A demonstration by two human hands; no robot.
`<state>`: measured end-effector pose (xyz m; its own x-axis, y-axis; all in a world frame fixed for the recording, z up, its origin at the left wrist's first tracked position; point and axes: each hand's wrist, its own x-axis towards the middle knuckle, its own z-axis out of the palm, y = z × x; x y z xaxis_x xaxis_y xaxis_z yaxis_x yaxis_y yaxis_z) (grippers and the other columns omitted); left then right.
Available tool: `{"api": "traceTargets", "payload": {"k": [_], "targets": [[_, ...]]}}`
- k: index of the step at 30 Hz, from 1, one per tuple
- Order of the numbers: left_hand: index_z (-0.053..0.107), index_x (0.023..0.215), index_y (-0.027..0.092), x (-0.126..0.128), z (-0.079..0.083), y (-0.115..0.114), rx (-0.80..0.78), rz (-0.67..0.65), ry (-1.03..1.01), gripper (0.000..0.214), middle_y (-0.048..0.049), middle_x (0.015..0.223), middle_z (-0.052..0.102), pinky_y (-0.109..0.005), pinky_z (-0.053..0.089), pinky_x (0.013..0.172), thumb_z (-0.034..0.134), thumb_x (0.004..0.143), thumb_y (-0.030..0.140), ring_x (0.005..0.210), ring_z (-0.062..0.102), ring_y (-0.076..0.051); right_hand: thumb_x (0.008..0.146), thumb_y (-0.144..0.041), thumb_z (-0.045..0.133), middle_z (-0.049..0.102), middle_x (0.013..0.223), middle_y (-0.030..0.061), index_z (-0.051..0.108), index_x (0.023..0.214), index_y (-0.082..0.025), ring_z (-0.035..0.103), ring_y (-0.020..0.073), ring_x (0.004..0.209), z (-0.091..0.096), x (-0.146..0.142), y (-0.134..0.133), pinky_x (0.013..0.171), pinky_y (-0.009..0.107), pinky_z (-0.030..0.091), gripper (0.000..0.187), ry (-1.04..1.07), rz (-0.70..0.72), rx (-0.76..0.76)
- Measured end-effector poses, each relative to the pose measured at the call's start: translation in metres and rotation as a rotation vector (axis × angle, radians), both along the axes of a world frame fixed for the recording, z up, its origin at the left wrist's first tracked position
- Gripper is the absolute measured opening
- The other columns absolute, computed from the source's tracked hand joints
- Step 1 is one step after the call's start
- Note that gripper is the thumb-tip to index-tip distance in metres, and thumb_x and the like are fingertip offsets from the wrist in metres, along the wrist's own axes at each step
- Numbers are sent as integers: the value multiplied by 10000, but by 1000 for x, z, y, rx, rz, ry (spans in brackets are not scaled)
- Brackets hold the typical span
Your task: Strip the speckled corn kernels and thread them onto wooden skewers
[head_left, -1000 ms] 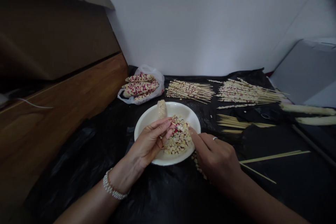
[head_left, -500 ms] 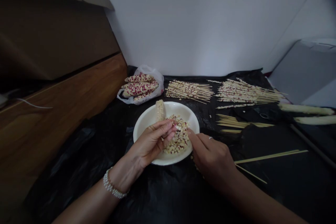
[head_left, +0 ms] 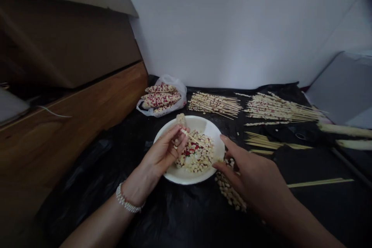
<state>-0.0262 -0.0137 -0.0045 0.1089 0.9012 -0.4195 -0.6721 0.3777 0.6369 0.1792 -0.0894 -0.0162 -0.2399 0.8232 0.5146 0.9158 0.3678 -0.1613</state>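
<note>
Left hand [head_left: 161,154] grips bamboo skewer [head_left: 193,138] above white plate [head_left: 186,178].

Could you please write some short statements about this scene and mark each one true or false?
1. The left hand holds a skewer and wears a bead bracelet. True.
2. The loose corn kernels lie in a white plate. True.
3. The whole corn cobs lie in a blue bucket. False: they lie on a white plastic bag.
4. The right hand holds a knife. False: no knife shows, and its fingers are near the plate's rim.
5. The skewers threaded with kernels lie on black plastic. True.
</note>
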Motion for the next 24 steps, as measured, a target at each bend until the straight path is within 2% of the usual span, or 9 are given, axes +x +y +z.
{"api": "traceTargets", "payload": {"k": [2,4,5,7,10,16,20,24], "targets": [[666,907,114,-5,4,4,-9,42,-24,125,-77,868,702,-218,586,672,567,838,78,701,676,-116,873,-459,507,683,745,3,543,1175,-181,618,161,583,0,3,-1,500,270,364,412,27,40,-193],[658,924,114,-8,5,6,-7,54,-43,124,-77,899,697,-223,586,675,570,841,86,722,677,-117,898,-440,463,656,675,-15,597,989,-221,609,156,581,0,5,-2,515,267,341,272,38,95,-384],[656,926,114,-9,5,6,-6,52,-52,122,-75,908,695,-225,585,678,574,840,88,730,677,-118,915,-427,430,646,659,-13,599,898,-227,604,152,584,0,4,-2,530,267,338,263,51,118,-459],[655,920,109,-10,4,6,-11,40,-57,111,-76,914,691,-222,582,672,583,837,95,739,675,-119,934,-420,378,637,654,-3,581,800,-224,588,140,579,3,3,-3,554,267,338,313,107,151,-562],[659,929,113,-9,3,6,-11,31,-55,117,-68,890,688,-209,575,654,583,840,106,730,670,-117,927,-452,378,634,658,-1,581,783,-221,550,120,552,10,1,-4,555,260,332,340,204,183,-627],[649,938,135,-8,2,3,-27,86,-68,127,-27,815,681,-200,567,669,550,863,113,684,655,-92,920,-465,392,581,562,-26,583,662,-224,483,100,490,11,4,-5,510,263,279,401,196,186,-609],[627,880,138,-5,-3,1,16,45,-101,122,-62,859,691,-238,572,709,507,893,157,764,680,-131,938,-434,344,579,544,-17,562,636,-221,501,107,466,-1,-3,-8,510,279,274,430,188,150,-492],[573,776,144,-1,-1,1,-7,108,-131,210,-76,819,686,-269,575,731,428,926,169,758,686,-142,937,-384,337,588,516,1,544,630,-217,533,130,460,-11,-18,-13,488,286,254,406,146,100,-316]]}}
